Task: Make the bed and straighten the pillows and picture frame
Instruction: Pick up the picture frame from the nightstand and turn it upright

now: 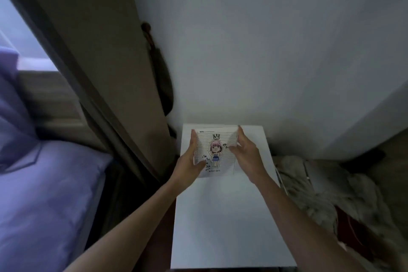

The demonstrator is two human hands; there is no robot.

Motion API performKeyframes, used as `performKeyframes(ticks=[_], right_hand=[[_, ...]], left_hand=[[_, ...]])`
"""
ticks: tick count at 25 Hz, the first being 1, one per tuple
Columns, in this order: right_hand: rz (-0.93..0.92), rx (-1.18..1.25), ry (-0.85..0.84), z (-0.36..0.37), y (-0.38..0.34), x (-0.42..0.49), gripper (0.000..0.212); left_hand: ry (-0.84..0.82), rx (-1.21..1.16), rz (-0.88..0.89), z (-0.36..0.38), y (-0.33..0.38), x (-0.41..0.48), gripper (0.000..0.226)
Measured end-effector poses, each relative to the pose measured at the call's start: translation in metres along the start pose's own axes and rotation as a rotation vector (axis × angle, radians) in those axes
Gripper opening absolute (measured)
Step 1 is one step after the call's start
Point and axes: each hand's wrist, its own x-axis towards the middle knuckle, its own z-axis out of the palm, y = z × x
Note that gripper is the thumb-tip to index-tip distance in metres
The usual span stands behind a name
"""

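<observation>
Wall [276, 40]: pale, plain, filling the upper right of the view and meeting a second wall face at a corner on the right.

Curtain [99, 51]: long beige-brown drape, hanging diagonally from upper left down to the table's far left corner; a dark tie-back [162, 86] hangs at its right edge against the wall.

Bed [39, 194]: lavender sheet, lower left, with a bunched lavender cover [13, 117] at its far end. It stands left of the table, a dark gap between them.

Table [225, 227]: white, rectangular top, its far edge against the wall. The near half is bare.

Blanket [313, 185]: pale, fluffy, heaped on the floor just beside the table's right edge; something red shows under its near side, too dim to tell.

Left hand [189, 159]: bare forearm reaching in from lower left; fingers up the frame's left edge, thumb over the lower left of its front. Gripping the frame.

Right hand [245, 152]: bare forearm from lower right; fingers up the frame's right edge, thumb on its front. Gripping the frame.

Frame [215, 152]: clear, rimless, held between both hands over the table's far end, near the far edge, leaning back slightly. It holds lined paper with a cartoon girl, pink hair, blue skirt, a crown drawn above. Whether its base touches the table cannot be told.
</observation>
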Motion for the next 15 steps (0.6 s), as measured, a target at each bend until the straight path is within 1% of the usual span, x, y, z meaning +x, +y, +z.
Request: performKeyframes(ticks=[2,6,11,15], right_hand=[[0.028,0.029,-0.044,0.005,0.036,0.006,0.068],[0.087,0.112,-0.079,0.018,0.086,0.013,0.071],[0.102,0.167,-0.095,0.023,0.111,0.026,0.070],[0.096,0.201,-0.066,0.022,0.116,0.027,0.067]], left_hand=[[-0.035,-0.060,-0.056,0.018,-0.026,0.002,0.102],[0.003,-0.083,-0.156,0.046,-0.061,0.001,0.108],[0.013,-0.037,-0.132,0.070,-0.087,-0.009,0.113],[0.014,-0.007,-0.138,0.082,-0.095,-0.015,0.120]])
